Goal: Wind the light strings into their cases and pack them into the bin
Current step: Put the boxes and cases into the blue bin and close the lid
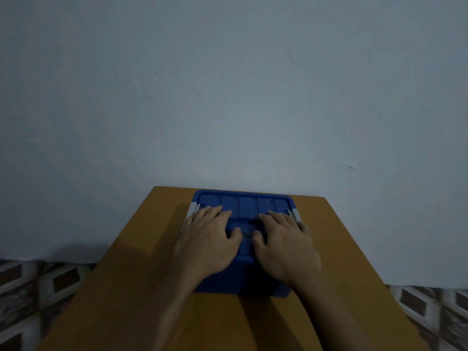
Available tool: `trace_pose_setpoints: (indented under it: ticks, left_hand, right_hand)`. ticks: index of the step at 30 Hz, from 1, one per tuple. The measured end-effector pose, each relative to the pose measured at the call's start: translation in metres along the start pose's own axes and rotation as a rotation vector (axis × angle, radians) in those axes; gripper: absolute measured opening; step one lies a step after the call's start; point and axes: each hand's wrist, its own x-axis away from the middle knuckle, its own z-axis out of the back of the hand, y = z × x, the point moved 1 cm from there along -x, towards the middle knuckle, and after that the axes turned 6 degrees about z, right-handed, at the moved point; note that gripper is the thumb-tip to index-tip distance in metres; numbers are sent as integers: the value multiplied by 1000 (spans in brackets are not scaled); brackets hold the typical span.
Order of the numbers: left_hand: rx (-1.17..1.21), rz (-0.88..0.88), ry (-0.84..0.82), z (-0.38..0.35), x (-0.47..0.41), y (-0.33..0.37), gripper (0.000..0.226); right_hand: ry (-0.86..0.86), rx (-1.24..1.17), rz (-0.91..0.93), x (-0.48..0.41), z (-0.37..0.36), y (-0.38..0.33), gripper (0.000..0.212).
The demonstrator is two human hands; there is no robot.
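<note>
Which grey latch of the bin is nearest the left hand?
The grey latch on the lid's left end, beside the left hand; the other latch sits at the right end.

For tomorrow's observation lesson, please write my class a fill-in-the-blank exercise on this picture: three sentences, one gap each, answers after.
1. The left hand and right hand rest on the bin's ____.
2. The bin is ____ in colour.
3. It stands on an orange-brown ____.
Missing words: lid; blue; table.
</note>
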Motion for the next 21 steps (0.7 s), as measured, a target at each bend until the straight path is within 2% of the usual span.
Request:
trace_pose_setpoints:
  ticks: [15, 21]
  left_hand:
    - [55, 10, 64, -10, -97, -3, 54]
    - [47, 10, 60, -12, -119, -5, 54]
  right_hand:
    - [45, -2, 1, -98, -15, 27, 48]
    - [84, -15, -25, -116, -17, 31, 32]
